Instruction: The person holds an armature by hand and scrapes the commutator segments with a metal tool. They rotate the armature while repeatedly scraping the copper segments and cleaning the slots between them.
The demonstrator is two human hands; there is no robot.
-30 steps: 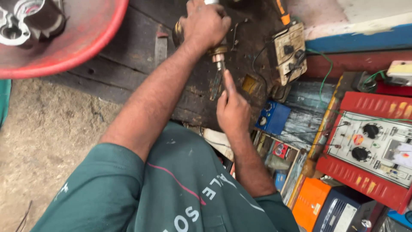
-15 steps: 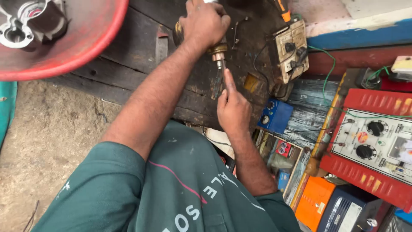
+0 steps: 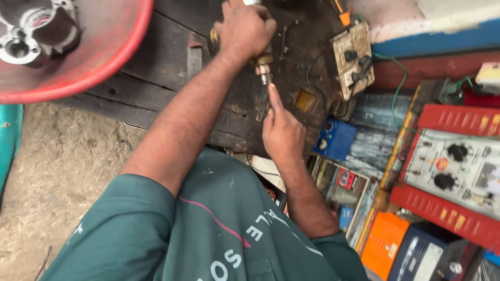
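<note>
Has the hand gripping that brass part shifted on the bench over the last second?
No. The left hand keeps its grip on the brass part, same spot beside the switch box.

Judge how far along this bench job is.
Looks done: the metal housing lies apart in the red basin. In hand: the left hand clamps the brass part while the right hand sets a slim tool to its end. Left: that part, likely unfinished.

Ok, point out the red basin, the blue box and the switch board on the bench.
red basin [image 3: 112, 67], head view, on its curved rim.
blue box [image 3: 335, 139], head view, on its top face.
switch board [image 3: 351, 60], head view, on its pale front plate.
</note>
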